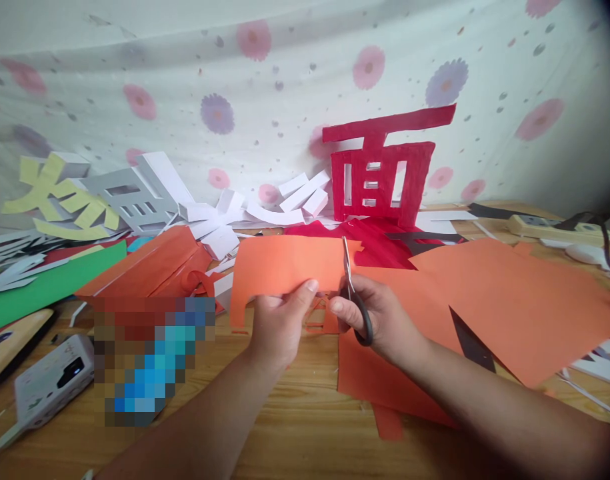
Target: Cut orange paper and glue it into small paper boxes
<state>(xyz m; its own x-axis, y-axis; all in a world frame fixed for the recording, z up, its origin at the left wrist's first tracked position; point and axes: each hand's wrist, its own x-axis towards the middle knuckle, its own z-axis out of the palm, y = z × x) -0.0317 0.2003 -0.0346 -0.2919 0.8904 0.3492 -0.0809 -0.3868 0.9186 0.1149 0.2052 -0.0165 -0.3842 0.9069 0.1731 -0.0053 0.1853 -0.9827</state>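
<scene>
Head view: the left hand [279, 320] pinches an orange paper piece [285, 267] above the wooden table [295, 427]. The right hand [379, 320] grips scissors [352, 287], blades at the paper's right edge. A red paper character [382, 173] stands behind; a phone [52, 387] lies left.

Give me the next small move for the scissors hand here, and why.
Probably close the scissors and ease the cut a little further down. The right hand has the blades set into the top edge of the orange paper piece, the left hand pinches its lower edge, and most of the sheet below the blades is uncut.
</scene>
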